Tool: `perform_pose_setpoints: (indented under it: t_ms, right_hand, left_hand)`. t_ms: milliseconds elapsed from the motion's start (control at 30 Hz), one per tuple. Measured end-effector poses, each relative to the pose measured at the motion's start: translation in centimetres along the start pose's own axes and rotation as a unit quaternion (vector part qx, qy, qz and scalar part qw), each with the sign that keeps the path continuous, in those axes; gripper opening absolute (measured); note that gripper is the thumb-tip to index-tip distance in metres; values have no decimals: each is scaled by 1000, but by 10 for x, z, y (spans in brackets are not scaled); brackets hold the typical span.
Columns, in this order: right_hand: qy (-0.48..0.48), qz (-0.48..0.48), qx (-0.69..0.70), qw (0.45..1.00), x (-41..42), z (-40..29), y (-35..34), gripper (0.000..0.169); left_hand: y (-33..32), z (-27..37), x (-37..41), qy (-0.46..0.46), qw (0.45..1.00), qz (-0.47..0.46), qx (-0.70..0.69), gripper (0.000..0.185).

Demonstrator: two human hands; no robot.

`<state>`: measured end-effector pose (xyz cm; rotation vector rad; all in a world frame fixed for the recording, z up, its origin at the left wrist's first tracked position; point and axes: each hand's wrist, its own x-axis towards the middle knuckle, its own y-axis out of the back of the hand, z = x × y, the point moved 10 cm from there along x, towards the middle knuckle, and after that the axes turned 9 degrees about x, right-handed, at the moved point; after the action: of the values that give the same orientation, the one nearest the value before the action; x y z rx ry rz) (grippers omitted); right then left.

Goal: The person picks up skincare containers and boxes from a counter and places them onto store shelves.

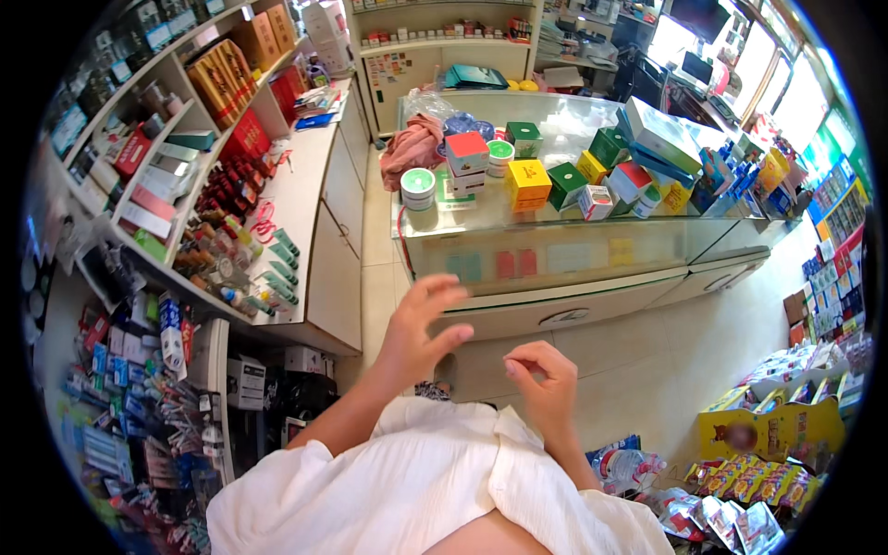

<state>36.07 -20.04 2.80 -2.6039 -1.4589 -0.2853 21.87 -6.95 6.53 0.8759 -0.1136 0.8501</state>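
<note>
My left hand [423,329] is raised in front of my body with its fingers apart and nothing in it, near the lower left corner of a glass display counter [485,260]. To its right, my right hand [544,371] has its fingers curled, thumb and index finger close together; whether they pinch something small I cannot tell. Neither hand touches the counter. On the glass top stand a white jar with a green lid [418,189], a red and white box [466,154], a yellow box [528,185], a green box [567,186] and a crumpled pink cloth [415,149].
At the left, a white side counter [312,180] and shelves hold bottles, tubes and boxes. Packed toothbrushes [173,416] hang lower left. A yellow display carton [770,430], snack packets [760,479] and a plastic bottle [628,465] are low on the right. Tiled floor [624,378] shows before the counter.
</note>
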Motion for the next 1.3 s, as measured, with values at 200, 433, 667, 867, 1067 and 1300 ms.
perform_pose_setpoints:
  t_ms: [200,433,667,867,1067,1300]
  right_hand:
    - [24,2,-62,998,81,13,-18,8]
    - [442,-107,134,880,95,-157,-5,7]
    - [577,-149,67,800,77,-267,-3,33]
    - [469,-182,95,859,80,-264,18,36]
    - [521,-191,95,826,108,-251,29,20]
    - [355,102,-425,826,246,-171,134,65]
  left_hand:
    - [-13,-113,126,102,993,61,16,97]
    - [-12,-162,233,90,984,28,153,118]
    - [-31,-186,250,142,971,-71,177,128]
    - [-30,-203,250,132,964,-33,227,125]
    - [-11,-138,249,-3,943,128,307,104]
    - [-60,-76,235,-46,996,13,78,86]
